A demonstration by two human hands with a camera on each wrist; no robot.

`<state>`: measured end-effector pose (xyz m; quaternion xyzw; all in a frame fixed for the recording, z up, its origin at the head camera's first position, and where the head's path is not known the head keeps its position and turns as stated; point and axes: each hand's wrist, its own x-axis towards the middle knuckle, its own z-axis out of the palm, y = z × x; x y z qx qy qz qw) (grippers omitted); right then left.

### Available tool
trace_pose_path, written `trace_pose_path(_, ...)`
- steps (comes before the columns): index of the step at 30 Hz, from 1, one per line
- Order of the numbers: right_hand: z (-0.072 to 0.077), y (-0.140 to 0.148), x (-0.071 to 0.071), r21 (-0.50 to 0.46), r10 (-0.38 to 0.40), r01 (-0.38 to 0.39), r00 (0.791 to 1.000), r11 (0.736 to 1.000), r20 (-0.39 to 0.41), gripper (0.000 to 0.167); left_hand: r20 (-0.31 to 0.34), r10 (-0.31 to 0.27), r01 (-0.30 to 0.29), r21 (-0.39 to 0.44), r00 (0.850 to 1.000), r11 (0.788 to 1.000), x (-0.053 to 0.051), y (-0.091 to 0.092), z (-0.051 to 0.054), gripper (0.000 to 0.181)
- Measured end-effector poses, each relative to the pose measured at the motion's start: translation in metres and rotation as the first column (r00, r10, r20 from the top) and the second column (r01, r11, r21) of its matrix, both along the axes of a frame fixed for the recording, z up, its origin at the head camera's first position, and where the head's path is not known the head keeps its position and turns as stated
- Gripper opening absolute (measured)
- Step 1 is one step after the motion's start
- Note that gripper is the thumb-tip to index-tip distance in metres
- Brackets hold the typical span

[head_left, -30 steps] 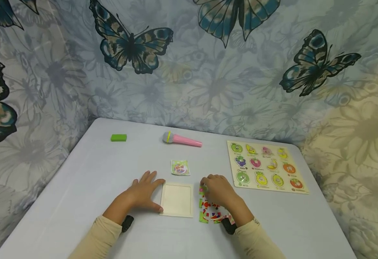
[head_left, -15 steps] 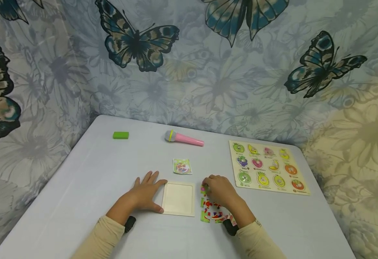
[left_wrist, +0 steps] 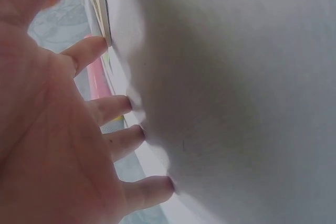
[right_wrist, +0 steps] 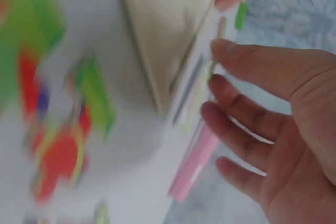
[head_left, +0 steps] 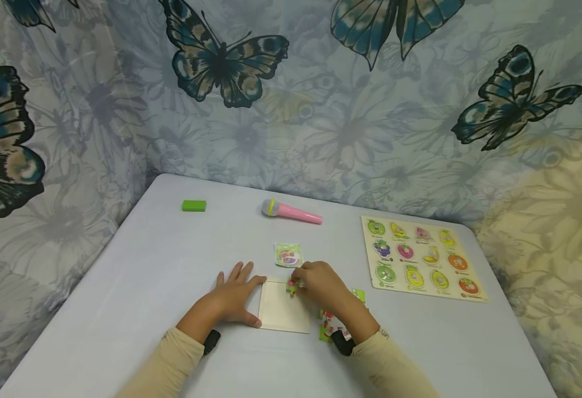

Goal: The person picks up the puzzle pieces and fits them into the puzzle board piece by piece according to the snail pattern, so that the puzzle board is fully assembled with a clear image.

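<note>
My left hand (head_left: 233,300) lies with spread, straight fingers at the left edge of a shallow cream puzzle tray (head_left: 282,316); its index finger and thumb touch that edge. In the left wrist view the index fingertip meets the tray's side (left_wrist: 101,9). My right hand (head_left: 323,284) pinches a small green and pink puzzle piece (head_left: 291,288) over the tray's upper right corner. The right wrist view shows this piece edge-on between thumb and fingers. Loose puzzle pieces (head_left: 325,334) in red, green and white lie right of the tray, partly hidden by my right wrist.
Behind the tray lies a small picture card (head_left: 289,255). A pink toy microphone (head_left: 298,214) and a green block (head_left: 193,205) are farther back. At right lies a fruit puzzle board (head_left: 425,260). A butterfly-patterned wall covering (head_left: 346,138) borders the table.
My right hand has lifted a puzzle piece from the loose pieces and moved left with it to above the tray. My left hand stays at the tray's edge. The head view has shifted slightly.
</note>
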<state>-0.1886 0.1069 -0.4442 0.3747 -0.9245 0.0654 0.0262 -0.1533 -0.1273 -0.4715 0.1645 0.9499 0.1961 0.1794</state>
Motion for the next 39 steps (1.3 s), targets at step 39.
trace_pose_path(39, -0.012, -0.02, 0.004, 0.043, 0.001, -0.001, 1.0, 0.999, -0.02, 0.021, 0.009, -0.002, 0.002, 0.004, 1.0, 1.0, 0.002, 0.001, 0.004, 0.095)
